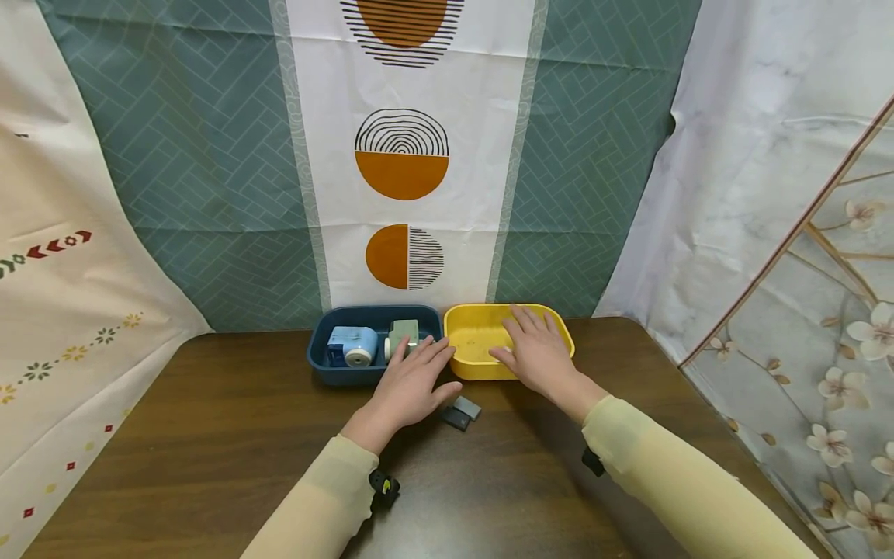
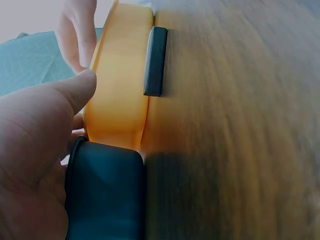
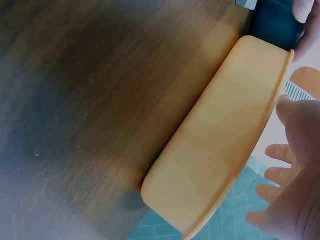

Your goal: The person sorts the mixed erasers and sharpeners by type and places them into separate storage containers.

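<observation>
My left hand reaches over the front right corner of a dark blue bin, its fingers extended and holding nothing. Inside that bin sit a light blue boxy thing with a round white part and a pale green one, which the hand partly covers. Over the right part of a yellow bin spreads my right hand, nothing in its grasp. Just right of the left thumb, a grey flat piece and a black flat piece lie together on the table.
Both bins stand side by side at the back of the brown wooden table. Behind them hangs a patterned cloth. Floral fabric borders the right side, and a cream cloth the left.
</observation>
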Available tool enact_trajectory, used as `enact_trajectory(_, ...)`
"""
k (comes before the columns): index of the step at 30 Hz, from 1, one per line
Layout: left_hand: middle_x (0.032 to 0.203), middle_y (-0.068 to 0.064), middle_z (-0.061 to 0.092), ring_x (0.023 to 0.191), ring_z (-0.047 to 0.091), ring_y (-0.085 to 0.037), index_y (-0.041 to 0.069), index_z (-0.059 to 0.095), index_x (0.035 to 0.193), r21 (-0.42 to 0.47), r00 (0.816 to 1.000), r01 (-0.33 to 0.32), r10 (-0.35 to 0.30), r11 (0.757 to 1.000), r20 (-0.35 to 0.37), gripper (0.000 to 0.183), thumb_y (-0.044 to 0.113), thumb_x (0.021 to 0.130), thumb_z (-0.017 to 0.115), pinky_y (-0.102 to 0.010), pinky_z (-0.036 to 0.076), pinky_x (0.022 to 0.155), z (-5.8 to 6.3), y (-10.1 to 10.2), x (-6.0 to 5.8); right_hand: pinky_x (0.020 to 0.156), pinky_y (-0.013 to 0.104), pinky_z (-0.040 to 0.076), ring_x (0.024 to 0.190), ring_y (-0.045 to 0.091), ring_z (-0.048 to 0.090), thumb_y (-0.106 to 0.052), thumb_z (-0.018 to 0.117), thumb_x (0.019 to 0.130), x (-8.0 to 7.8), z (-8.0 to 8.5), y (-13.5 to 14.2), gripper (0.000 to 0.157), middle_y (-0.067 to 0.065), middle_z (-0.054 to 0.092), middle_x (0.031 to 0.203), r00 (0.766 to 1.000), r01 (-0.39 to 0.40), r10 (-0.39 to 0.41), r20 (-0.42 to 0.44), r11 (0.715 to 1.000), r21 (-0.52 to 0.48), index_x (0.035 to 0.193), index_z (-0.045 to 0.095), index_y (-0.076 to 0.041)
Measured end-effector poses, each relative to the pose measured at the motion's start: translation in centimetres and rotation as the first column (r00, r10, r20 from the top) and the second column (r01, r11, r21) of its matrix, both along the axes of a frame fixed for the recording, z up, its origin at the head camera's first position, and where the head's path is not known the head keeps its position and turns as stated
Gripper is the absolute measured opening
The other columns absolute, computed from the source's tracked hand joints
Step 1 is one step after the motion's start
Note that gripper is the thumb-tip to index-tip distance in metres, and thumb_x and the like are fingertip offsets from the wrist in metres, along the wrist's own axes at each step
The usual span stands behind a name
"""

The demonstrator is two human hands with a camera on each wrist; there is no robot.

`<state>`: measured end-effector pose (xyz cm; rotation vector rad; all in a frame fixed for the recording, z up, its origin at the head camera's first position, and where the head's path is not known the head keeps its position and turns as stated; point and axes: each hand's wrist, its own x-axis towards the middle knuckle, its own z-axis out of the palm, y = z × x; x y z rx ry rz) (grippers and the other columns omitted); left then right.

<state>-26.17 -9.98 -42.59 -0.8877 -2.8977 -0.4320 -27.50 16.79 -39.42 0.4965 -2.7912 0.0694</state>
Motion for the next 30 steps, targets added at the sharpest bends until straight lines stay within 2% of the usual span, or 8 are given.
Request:
enact_trajectory(10,0.177,-0.004,0.04,0.166,0.029,-0.03,0.015,0.049,0.168,-0.021,0.998,-0.001,0.0,1.0,-0.055,0.064,0.048,0.115,0.058,-0.062,0.006,0.135,-0.1,0.0,0.1,0.13,0.067,0.025,0.157,0.043,0.041,-0.052,0.071,0.107,1.7,-0.1,0.3,0.069,0.022,0.045,0.17,0.999,-0.033,0.033,-0.016,0.999,0.007,0.154,0.062,-0.002)
enact_trajectory(17,0.178,-0.002,0.037,0.167,0.027,-0.028,0.017,0.047,0.169,-0.022,0.999,-0.007,0.006,1.0,-0.045,0.062,0.047,0.115,0.058,-0.06,0.003,0.136,-0.2,0.1,-0.1,0.13,0.068,0.025,0.156,0.044,0.043,-0.05,0.077,0.103,3.2,0.0,0.5,0.067,0.022,0.047,0.169,0.996,-0.079,0.078,-0.042,0.997,-0.013,0.149,0.067,-0.002)
enact_trajectory(30,0.178,-0.002,0.036,0.167,0.027,-0.028,0.017,0.047,0.169,-0.023,0.999,-0.016,0.015,1.0,-0.03,0.062,0.046,0.116,0.057,-0.061,0.004,0.135,-0.2,0.1,0.0,0.128,0.067,0.03,0.153,0.043,0.047,-0.049,0.081,0.1,6.0,-0.2,0.6,0.069,0.022,0.051,0.166,0.981,-0.17,0.169,-0.091,0.985,-0.01,0.149,0.067,-0.003)
